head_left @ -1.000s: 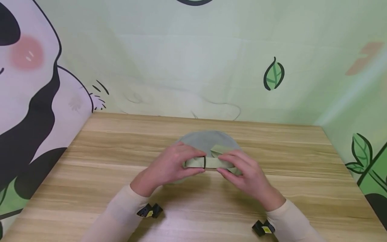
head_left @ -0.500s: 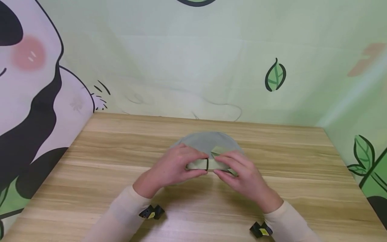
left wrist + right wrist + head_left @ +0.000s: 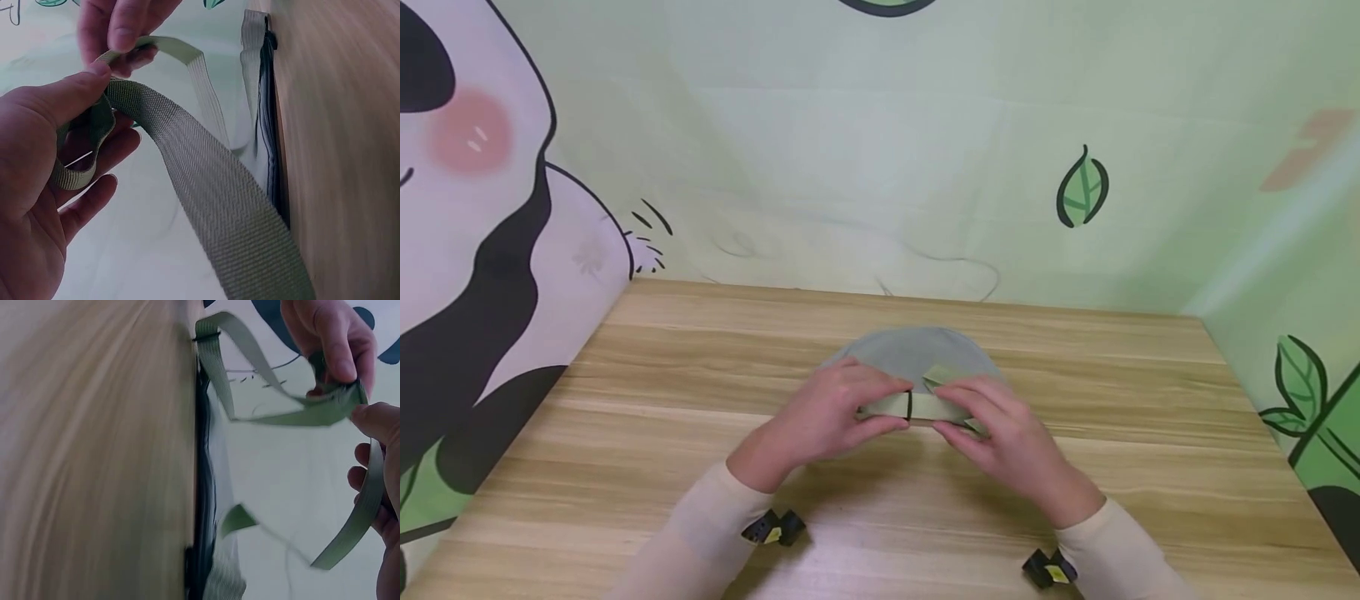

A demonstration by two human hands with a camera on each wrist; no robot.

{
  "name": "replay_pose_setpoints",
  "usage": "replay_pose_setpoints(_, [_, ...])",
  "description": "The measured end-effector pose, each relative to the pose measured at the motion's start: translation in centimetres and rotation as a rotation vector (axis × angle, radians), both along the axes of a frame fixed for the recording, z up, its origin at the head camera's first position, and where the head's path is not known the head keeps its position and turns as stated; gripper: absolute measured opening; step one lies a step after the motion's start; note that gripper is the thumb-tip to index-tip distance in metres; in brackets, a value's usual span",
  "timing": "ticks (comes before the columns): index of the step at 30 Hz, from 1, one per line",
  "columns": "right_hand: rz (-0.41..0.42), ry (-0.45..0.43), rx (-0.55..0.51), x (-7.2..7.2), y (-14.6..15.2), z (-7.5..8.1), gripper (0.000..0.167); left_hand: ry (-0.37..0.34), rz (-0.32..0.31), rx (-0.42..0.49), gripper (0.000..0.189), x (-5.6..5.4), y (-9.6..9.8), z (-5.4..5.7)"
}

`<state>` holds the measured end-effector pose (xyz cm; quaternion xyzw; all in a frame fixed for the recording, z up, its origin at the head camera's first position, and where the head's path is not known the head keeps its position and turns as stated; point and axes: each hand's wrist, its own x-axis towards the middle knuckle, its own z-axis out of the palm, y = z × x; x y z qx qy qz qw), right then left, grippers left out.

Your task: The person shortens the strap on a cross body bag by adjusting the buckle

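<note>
My left hand point(image 3: 820, 412) pinches a pale green webbing strap point(image 3: 936, 407) between thumb and fingers, right by a thin black slider point(image 3: 910, 406) that crosses it. Just to the right, thumb and fingers of my right hand point(image 3: 1009, 429) grip the same strap. In the left wrist view a wide length of the webbing point(image 3: 194, 169) runs down from the fingers, and a small loop hangs within the left palm. A loose strap end point(image 3: 239, 519) dangles below the right hand in the right wrist view. Beneath the hands a flat, round grey cloth item point(image 3: 917, 346) lies on the table, partly hidden by them.
The wooden table point(image 3: 662, 358) meets a pale green printed backdrop point(image 3: 880, 167) at its back and sides. In the right wrist view the grey item's dark edge point(image 3: 203, 456) stands slightly proud of the tabletop.
Both hands keep their hold on the strap and slider. The right hand has come slightly closer to the left, so a shorter stretch of strap shows between them.
</note>
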<state>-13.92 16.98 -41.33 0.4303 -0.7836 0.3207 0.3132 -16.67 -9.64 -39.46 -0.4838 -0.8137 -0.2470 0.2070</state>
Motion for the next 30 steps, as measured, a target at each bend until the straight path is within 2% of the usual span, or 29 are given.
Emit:
replay_pose_setpoints(7, [0.006, -0.025, -0.026, -0.1, 1.0, -0.4, 0.039, -0.003, 0.007, 0.001, 0.041, -0.1, -0.4, 0.0])
replay_pose_setpoints(12, [0.032, -0.005, -0.054, -0.3, 0.9, -0.5, 0.038, -0.028, 0.018, -0.004, 0.039, 0.0, -0.4, 0.1])
replay_pose_setpoints(30, [0.034, 0.015, -0.034, -0.5, -0.3, -0.1, 0.038, -0.027, 0.022, -0.025, 0.040, 0.0, 0.0, 0.2])
